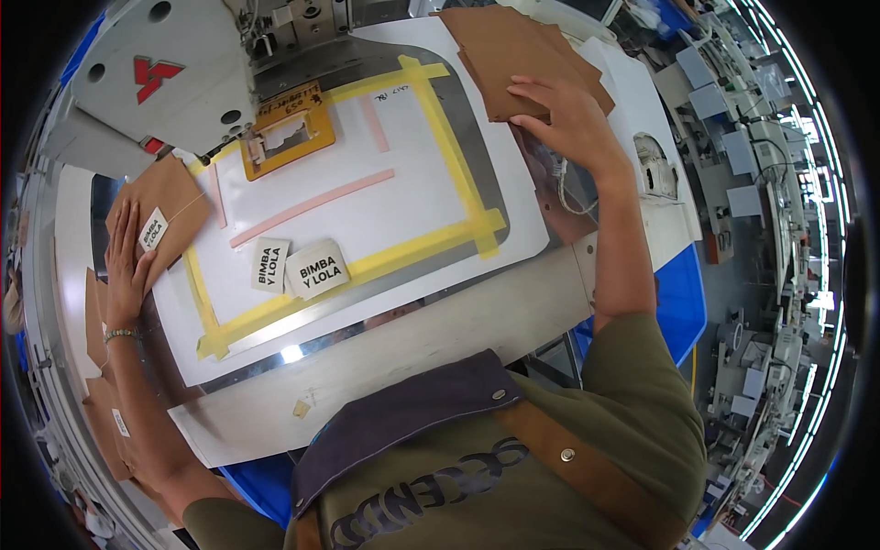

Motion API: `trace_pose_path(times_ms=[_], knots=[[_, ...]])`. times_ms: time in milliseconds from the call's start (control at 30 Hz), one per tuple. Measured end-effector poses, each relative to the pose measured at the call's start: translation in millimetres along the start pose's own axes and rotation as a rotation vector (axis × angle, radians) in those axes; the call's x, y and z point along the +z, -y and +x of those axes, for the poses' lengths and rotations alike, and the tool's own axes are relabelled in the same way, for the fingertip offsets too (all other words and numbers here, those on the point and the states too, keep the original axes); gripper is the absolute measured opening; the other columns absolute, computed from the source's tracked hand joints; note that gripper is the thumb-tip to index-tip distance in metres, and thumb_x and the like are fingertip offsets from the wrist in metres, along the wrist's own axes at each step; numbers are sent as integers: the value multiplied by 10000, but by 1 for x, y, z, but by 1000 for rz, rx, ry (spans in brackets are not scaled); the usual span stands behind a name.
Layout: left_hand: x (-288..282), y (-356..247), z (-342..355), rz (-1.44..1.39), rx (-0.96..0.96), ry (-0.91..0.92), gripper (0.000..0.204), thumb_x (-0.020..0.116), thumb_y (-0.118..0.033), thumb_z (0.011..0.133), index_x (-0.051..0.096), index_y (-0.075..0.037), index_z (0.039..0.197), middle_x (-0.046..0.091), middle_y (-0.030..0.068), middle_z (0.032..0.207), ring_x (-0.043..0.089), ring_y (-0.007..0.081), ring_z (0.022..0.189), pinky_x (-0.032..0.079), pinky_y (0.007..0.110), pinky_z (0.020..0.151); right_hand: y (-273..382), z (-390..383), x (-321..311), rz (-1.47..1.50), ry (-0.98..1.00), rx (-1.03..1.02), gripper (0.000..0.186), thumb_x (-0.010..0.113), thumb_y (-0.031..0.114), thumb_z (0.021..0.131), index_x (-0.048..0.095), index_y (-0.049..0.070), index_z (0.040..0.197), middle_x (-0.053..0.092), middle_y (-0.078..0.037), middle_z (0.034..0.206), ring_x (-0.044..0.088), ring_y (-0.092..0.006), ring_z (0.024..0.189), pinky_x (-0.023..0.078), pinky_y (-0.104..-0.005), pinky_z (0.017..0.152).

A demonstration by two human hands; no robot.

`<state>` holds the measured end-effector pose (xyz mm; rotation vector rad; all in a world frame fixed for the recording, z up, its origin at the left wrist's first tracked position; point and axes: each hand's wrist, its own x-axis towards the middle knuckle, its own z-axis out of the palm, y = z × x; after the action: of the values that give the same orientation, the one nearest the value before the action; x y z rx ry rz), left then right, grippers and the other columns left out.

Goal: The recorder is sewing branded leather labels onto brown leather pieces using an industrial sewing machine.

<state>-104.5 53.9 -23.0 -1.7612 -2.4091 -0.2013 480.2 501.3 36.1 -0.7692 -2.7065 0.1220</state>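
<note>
Panel (pixel 188 197), brown, one: in the head view, is lying at the left of the frame, beside the needle end of the sewing machine (pixel 165 92); a white label (pixel 153 229) is showing on its face.

Left hand (pixel 126 257): is resting on that panel, fingers laid flat and close together, thumb set apart; no pinch is being shown.

Right hand (pixel 573 124): is resting at the near edge of a brown stack (pixel 518 50), top right of centre; thumb and fingers are being held spread, with a gap showing between them.

Label piles, white, two: a narrower pile (pixel 269 266) and a wider pile (pixel 318 268) are lying side by side at centre left, on a white sheet (pixel 394 215) bordered with yellow tape (pixel 467 202).

Frame, yellow (pixel 318 145): is lying below the machine's needle area, upper centre; no brown piece is being seen in it.

Brown pieces (pixel 105 403), lower left: are lying beyond the left forearm, one bearing a white label.

Progress, as judged: labelled work is apparently being gathered at left, while the right stack, with no label visible on top, is seemingly awaiting treatment. Whether the labels are being held by stitches is not being shown.
</note>
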Motion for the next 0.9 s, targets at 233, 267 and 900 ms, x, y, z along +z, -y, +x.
trace_pose_path(times_ms=[233, 267, 900], knots=[[-27, -59, 11, 82, 18, -284, 535, 533, -353, 1153, 554, -86, 1616, 571, 139, 1653, 561, 355, 1502, 441, 479, 1241, -13, -2, 4, 10, -24, -7, 348, 772, 235, 951, 806, 123, 1278, 757, -35, 1391, 714, -302, 1222, 584, -434, 1021], [-31, -75, 11, -1, 65, -294, 454, 582, -248, 1129, 624, -77, 1548, 631, 136, 1581, 624, 358, 1425, 511, 471, 1167, -9, -1, -1, 9, -7, -38, 359, 771, 183, 944, 793, 108, 1294, 757, -47, 1392, 711, -308, 1229, 579, -426, 1031], [-29, -288, 38, -534, 548, 185, 809, 652, -593, 1025, 532, -50, 1614, 451, 187, 1728, 304, 424, 1655, 227, 568, 1350, -9, 5, 3, 160, -89, -63, 120, 748, 69, 973, 772, 9, 1074, 821, -65, 1241, 764, -277, 1107, 593, -378, 967]])
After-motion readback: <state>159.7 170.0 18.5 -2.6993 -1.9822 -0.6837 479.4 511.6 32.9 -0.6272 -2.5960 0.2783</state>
